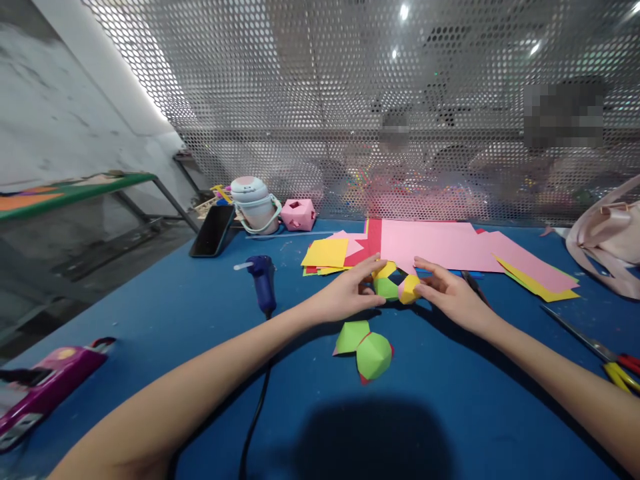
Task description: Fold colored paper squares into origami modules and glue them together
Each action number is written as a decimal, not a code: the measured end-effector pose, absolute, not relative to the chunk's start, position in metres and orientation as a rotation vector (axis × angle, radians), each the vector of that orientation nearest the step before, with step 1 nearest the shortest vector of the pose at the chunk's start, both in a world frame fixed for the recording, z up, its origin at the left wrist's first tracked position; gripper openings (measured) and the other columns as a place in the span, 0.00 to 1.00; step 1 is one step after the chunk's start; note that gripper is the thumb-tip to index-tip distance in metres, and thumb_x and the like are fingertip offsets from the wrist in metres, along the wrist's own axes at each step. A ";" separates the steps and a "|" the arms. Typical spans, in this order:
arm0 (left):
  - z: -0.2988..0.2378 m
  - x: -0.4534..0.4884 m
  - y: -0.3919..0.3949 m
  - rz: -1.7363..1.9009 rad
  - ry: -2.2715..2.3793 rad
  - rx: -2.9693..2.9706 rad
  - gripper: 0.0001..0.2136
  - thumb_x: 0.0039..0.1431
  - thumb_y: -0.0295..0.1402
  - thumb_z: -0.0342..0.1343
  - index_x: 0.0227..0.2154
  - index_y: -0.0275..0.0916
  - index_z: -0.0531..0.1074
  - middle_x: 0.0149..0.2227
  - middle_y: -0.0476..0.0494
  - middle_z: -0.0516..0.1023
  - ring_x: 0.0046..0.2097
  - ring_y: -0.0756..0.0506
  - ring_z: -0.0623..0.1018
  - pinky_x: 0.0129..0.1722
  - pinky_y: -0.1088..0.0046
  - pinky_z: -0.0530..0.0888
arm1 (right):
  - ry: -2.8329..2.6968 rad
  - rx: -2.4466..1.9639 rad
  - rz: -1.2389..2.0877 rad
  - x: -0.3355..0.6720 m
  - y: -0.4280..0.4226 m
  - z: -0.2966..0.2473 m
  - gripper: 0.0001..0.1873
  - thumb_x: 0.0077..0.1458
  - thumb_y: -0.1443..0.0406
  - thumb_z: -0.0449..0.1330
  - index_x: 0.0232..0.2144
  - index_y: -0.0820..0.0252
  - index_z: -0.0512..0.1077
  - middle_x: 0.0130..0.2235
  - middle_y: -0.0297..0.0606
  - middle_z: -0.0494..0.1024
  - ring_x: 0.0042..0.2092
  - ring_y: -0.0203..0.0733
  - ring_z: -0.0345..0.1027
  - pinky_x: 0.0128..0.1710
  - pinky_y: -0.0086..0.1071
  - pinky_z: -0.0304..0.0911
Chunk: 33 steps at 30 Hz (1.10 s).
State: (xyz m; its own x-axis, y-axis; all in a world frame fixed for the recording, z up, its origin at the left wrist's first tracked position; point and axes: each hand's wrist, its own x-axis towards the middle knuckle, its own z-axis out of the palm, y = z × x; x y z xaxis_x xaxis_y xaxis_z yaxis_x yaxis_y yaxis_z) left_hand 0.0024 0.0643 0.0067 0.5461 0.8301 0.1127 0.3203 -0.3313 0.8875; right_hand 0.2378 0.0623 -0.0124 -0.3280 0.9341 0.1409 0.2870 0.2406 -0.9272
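Between my two hands is a folded paper shape point(387, 288) in yellow, green and pink, with a dark opening in its middle. My left hand point(357, 290) grips its left side, thumb below and fingers above. On the right, my right hand point(445, 293) pinches the yellow end with thumb and fingertips. Just below, on the blue table, lies a green folded paper piece point(374, 355) with red edges. Left of my left forearm rests a blue glue gun point(263, 283) with a pale stick showing at one end and a black cord.
Pink paper sheets point(425, 243) and yellow squares point(326, 253) lie behind my hands. Scissors point(600, 350) are at right, near a bag point(613, 240). A phone point(214, 230), bottle point(256, 207) and pink paper polyhedron point(299, 215) stand back left; a purple power strip point(55, 387) sits front left.
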 end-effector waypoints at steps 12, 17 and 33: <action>-0.001 -0.002 0.063 0.949 1.170 1.778 0.19 0.56 0.40 0.51 0.47 0.35 0.65 0.43 0.39 0.72 0.34 0.49 0.73 0.33 0.72 0.71 | -2.055 -1.256 0.563 0.236 0.063 -0.009 0.35 0.49 0.56 0.59 0.57 0.58 0.55 0.60 0.47 0.57 0.60 0.51 0.53 0.56 0.48 0.54; -0.013 -0.001 0.062 0.930 1.164 1.760 0.15 0.58 0.41 0.48 0.42 0.37 0.67 0.38 0.44 0.72 0.33 0.49 0.72 0.31 0.74 0.70 | -2.362 -1.138 0.315 0.226 0.074 0.004 0.43 0.43 0.56 0.64 0.59 0.59 0.52 0.62 0.49 0.53 0.63 0.50 0.44 0.59 0.48 0.47; -0.025 0.004 0.075 1.157 0.920 1.141 0.09 0.55 0.32 0.53 0.39 0.35 0.64 0.39 0.43 0.71 0.37 0.51 0.74 0.37 0.74 0.72 | -2.530 -0.996 0.229 0.207 0.095 0.031 0.32 0.49 0.59 0.59 0.57 0.55 0.58 0.56 0.41 0.64 0.57 0.46 0.57 0.56 0.42 0.55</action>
State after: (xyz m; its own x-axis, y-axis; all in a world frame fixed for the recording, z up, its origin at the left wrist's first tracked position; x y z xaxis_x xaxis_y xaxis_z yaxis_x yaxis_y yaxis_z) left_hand 0.0041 0.0747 -0.0251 0.1902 0.9816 0.0183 -0.2035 0.0212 0.9788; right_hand 0.2070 0.0954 0.0312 -0.6609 0.6820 0.3133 0.6148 0.7314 -0.2953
